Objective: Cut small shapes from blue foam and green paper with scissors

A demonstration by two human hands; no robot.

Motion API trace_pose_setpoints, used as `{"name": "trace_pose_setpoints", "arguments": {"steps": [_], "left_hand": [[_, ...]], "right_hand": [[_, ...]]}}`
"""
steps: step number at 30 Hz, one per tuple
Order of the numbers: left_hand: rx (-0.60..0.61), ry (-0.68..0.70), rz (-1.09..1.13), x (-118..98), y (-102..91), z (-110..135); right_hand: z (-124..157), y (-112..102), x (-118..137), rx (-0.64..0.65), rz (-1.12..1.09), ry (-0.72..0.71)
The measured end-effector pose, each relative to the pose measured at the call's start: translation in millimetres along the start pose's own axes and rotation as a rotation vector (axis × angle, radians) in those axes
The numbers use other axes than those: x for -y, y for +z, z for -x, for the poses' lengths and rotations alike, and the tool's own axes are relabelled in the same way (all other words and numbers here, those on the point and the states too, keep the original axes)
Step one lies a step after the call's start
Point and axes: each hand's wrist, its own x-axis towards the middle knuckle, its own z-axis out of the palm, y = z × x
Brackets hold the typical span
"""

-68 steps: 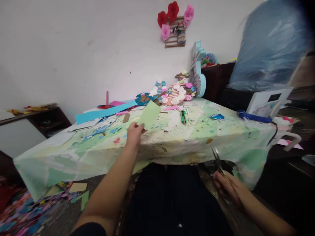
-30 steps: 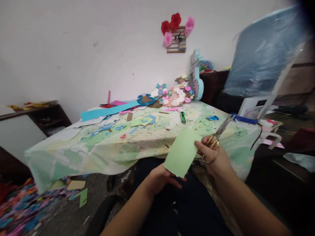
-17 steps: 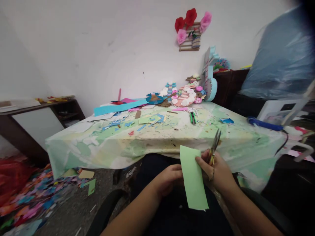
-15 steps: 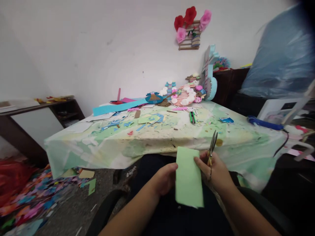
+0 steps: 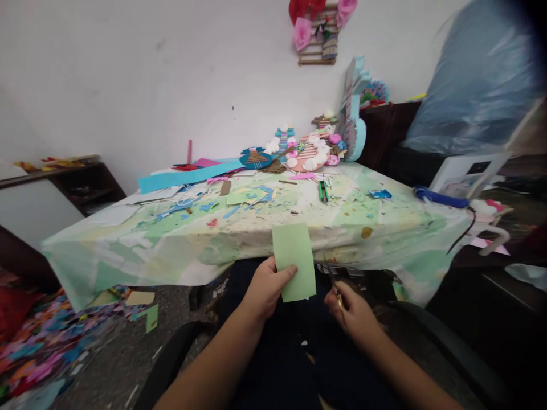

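Note:
My left hand (image 5: 265, 287) pinches the lower edge of a light green paper rectangle (image 5: 294, 260), held upright in front of the table's near edge. Just to the right of it, my right hand (image 5: 352, 309) is closed around the gold handles of a pair of scissors (image 5: 334, 283); the blades point up toward the paper and are mostly dark against my lap. The scissors are a little apart from the paper's right edge.
A table with a stained green cloth (image 5: 179, 250) carries paper scraps, a long blue strip (image 5: 188, 175), green-handled cutters (image 5: 322, 191), paper-flower crafts (image 5: 310, 154) and a blue glue gun (image 5: 440, 199). Coloured offcuts (image 5: 47, 336) litter the floor at left. A big plastic bag (image 5: 470, 85) stands at right.
My left hand brought the green paper from the table down to my lap. My right hand let go of the paper's right edge and dropped with the scissors; only my left hand holds the paper now.

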Motion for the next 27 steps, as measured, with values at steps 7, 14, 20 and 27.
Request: {"name": "trace_pose_setpoints", "arguments": {"steps": [7, 14, 20, 27], "left_hand": [[-0.165, 0.166, 0.192, 0.9, 3.8, -1.1], [-0.149, 0.175, 0.212, 5.1, 6.8, 0.2], [-0.144, 0.221, 0.043, 19.6, 7.2, 1.2], [-0.152, 0.116, -0.213, 21.5, 11.8, 4.2]], "right_hand": [[11.3, 22.6, -3.2, 0.097, -0.003, -0.045], [12.9, 19.2, 3.0, 0.178, 0.008, -0.080], [12.5, 20.7, -0.1, 0.187, -0.049, -0.073], [11.2, 19.1, -0.5, 0.183, -0.067, -0.078]]}}
